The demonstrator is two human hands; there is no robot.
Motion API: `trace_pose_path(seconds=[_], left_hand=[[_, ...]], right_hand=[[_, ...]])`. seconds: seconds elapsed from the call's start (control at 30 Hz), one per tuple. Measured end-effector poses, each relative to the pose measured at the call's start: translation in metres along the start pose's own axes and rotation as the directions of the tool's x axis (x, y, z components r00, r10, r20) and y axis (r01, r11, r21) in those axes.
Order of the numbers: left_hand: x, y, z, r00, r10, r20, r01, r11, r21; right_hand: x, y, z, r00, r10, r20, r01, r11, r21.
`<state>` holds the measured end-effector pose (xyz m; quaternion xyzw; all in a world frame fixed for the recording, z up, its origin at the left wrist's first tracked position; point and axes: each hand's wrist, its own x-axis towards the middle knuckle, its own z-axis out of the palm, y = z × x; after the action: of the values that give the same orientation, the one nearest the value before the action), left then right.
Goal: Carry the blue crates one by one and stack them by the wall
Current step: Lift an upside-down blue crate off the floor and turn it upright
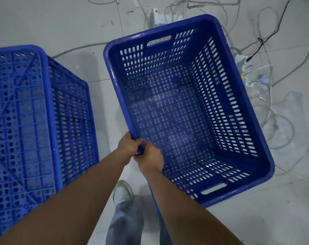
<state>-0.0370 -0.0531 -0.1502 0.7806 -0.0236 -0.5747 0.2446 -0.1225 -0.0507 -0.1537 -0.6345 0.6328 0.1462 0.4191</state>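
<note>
At far left an upturned blue crate (26, 121) sits on the pale tiled floor (53, 23), its ribbed underside facing up; it may top a pile, though what is under it is hidden. A strip of bare tile separates it from the open blue crate (238, 121) at centre right, which stands mouth up and shows its slotted walls and two handle cut-outs. Both hands meet at the near left stretch of that crate's rim. The left hand (128, 143) curls over the rim from outside, and the right hand (150, 156) clasps the same edge from inside, so both are clenched on the rim rather than the handles. This looks like a grip for dragging or tipping the crate, not for a level lift. Below the forearms, a pale shoe (122, 191) and a jeans leg (125, 225) stand between the two crates. To the right, tangled cables (273, 110) and plastic wrapping lie beside the crate, a likely snag when it moves. No wall is visible.
</note>
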Motion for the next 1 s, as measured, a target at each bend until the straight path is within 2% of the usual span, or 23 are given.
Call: trace_pose_path(seconds=[0.07,0.13,0.17,0.23,0.27,0.33,0.4,0.47,0.53,0.6,0.7,0.83,1.0], left_hand=[[0.004,-0.005,-0.005,0.999,0.042,0.032,-0.046,0.990,0.137],[0.004,-0.007,-0.012,0.985,0.170,-0.006,-0.159,0.935,0.318],[0.004,-0.005,-0.016,0.960,0.273,-0.054,-0.224,0.874,0.432],[0.003,0.001,-0.024,0.863,0.501,-0.064,-0.319,0.639,0.700],[0.004,0.005,-0.028,0.830,0.557,0.008,-0.329,0.478,0.814],[0.007,0.014,-0.036,0.847,0.505,0.165,-0.299,0.197,0.934],[0.011,0.022,-0.042,0.879,0.429,0.208,-0.215,-0.031,0.976],[0.013,0.029,-0.044,0.856,0.441,0.269,-0.183,-0.228,0.956],[0.015,0.034,-0.039,0.840,0.387,0.380,-0.221,-0.395,0.892],[0.016,0.036,-0.029,0.864,0.282,0.418,-0.255,-0.471,0.844],[0.013,0.034,-0.023,0.871,0.262,0.415,-0.226,-0.537,0.813],[0.009,0.033,-0.023,0.851,0.241,0.466,-0.211,-0.655,0.726],[0.001,0.025,-0.015,0.823,0.220,0.523,-0.219,-0.728,0.650]], right_hand=[[0.000,0.007,0.003,0.999,-0.027,-0.031,0.026,0.999,-0.048],[-0.003,0.013,0.004,1.000,-0.015,-0.015,0.016,0.999,0.044],[-0.005,0.015,0.003,1.000,-0.003,0.010,0.002,0.994,0.105],[-0.009,0.021,0.000,0.998,0.000,0.063,-0.010,0.987,0.162],[-0.010,0.024,-0.002,0.995,-0.005,0.095,-0.010,0.987,0.161],[-0.012,0.030,-0.007,0.989,-0.008,0.150,-0.009,0.993,0.115],[-0.013,0.035,-0.010,0.982,-0.022,0.186,0.014,0.999,0.043],[-0.013,0.037,-0.013,0.973,-0.063,0.220,0.074,0.996,-0.042],[-0.014,0.038,-0.014,0.961,-0.118,0.251,0.151,0.982,-0.117],[-0.016,0.040,-0.014,0.949,-0.176,0.261,0.237,0.946,-0.221],[-0.019,0.048,-0.008,0.928,-0.201,0.313,0.312,0.878,-0.362],[-0.026,0.058,0.000,0.927,-0.071,0.369,0.193,0.933,-0.304],[-0.038,0.073,0.009,0.966,-0.055,0.254,0.143,0.930,-0.339]])
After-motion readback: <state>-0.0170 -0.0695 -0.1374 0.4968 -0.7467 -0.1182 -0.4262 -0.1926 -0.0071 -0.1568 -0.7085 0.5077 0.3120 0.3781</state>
